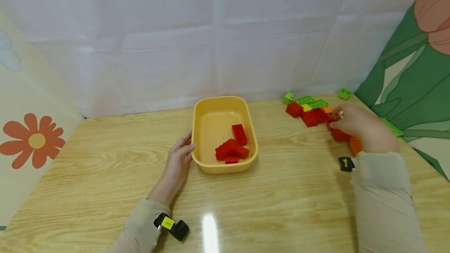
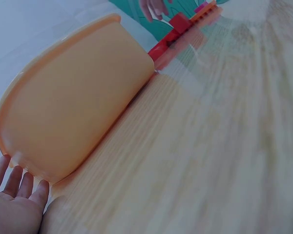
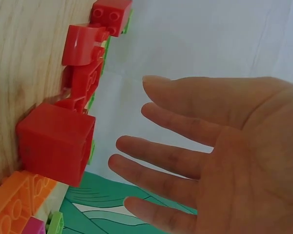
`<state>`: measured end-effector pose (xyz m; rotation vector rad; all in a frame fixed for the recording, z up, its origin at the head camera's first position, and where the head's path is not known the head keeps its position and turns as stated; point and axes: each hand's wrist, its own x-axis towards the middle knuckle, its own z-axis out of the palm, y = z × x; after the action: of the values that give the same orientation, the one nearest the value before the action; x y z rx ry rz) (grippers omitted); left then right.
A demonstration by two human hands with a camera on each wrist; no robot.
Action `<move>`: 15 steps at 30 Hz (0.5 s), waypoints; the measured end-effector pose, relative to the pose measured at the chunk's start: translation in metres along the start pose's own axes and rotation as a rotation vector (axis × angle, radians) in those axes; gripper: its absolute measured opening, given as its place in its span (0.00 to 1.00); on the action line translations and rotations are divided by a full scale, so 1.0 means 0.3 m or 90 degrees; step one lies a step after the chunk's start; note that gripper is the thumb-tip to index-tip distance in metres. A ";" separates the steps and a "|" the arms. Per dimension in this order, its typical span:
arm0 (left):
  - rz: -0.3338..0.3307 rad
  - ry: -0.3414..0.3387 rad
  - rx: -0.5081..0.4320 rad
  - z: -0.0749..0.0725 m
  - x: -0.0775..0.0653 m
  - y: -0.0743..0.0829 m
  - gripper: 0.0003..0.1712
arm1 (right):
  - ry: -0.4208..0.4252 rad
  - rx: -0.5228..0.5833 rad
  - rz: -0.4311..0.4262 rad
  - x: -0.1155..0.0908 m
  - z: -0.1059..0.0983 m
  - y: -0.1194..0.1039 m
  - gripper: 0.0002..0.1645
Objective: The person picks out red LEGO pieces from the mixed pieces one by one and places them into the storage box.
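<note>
A yellow plastic bin (image 1: 225, 169) stands on the table with several red toy bricks (image 1: 240, 134) inside. My left hand (image 1: 178, 160) touches the bin's left side, its fingertips against the outer wall and the thumb at the rim. In the left wrist view those fingers look relaxed. Over at the right, my right hand (image 1: 362, 122) hovers above a loose pile of bricks. Its fingers are spread and slightly bent, with nothing between them in the right wrist view. Nearest to them there is a big red brick (image 3: 56, 144), beside an orange brick (image 3: 12, 202).
Green bricks (image 1: 318, 104) and more red bricks (image 1: 294, 109) lie along the back of the table (image 1: 116, 167). A white cloth (image 1: 140, 50) hangs behind it. At the right rises a panel with painted leaves (image 1: 415, 85), close to a green plate (image 1: 391, 127).
</note>
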<state>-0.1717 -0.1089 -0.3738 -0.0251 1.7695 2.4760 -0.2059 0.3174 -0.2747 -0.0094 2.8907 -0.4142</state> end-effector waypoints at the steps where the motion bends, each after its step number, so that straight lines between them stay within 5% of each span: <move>1: -0.001 0.000 -0.001 0.000 0.000 0.000 0.33 | -0.003 0.004 0.003 -0.001 0.000 0.003 0.33; 15: -0.001 -0.001 -0.004 0.001 -0.002 0.001 0.32 | -0.039 0.022 0.044 0.019 0.020 0.078 0.40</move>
<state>-0.1710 -0.1086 -0.3734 -0.0252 1.7602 2.4811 -0.2095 0.3380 -0.2881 0.0811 2.8147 -0.4435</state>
